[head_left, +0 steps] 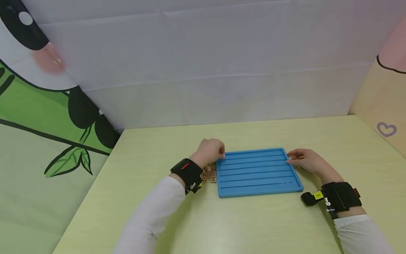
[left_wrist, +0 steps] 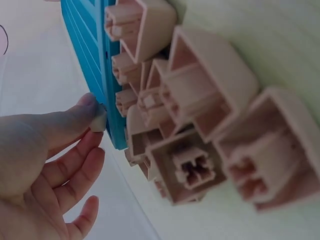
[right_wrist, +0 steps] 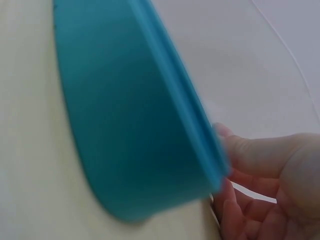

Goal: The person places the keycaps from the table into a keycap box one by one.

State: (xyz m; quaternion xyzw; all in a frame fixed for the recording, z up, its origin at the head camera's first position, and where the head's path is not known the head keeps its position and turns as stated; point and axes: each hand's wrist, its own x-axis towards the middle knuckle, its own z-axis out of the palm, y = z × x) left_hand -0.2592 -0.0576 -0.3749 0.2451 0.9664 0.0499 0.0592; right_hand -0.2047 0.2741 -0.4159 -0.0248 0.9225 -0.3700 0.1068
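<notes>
Head view shows us a blue tray (head_left: 258, 173) lying on the pale yellow table (head_left: 247, 225), its long ridges running from side to side, with both hands at its edges. Our left hand (head_left: 208, 151) is at the far left corner, thumb and forefinger closed narrowly on a small pale piece (left_wrist: 99, 121) right by the tray's edge; from the left wrist we see the other fingers loosely bent. Most of that piece is hidden by the fingertips, so we cannot tell its shape. Just beside the tray's left edge, under that wrist, sits a cluster of brown pieces (left_wrist: 220, 80) that look like keycaps, several with their hollow undersides and stems showing. Our right hand (head_left: 306, 161) is at the right edge near the far corner, thumb and bent fingers holding the rim; the right wrist view is blurred there, so we cannot tell how firm that hold is. We wear black straps (head_left: 186, 173) on both wrists, below white sleeves (head_left: 149, 215). Behind the table hangs a creased white cloth (head_left: 222, 46), and a purple heart outline (head_left: 387, 135) marks the panel on the right.
</notes>
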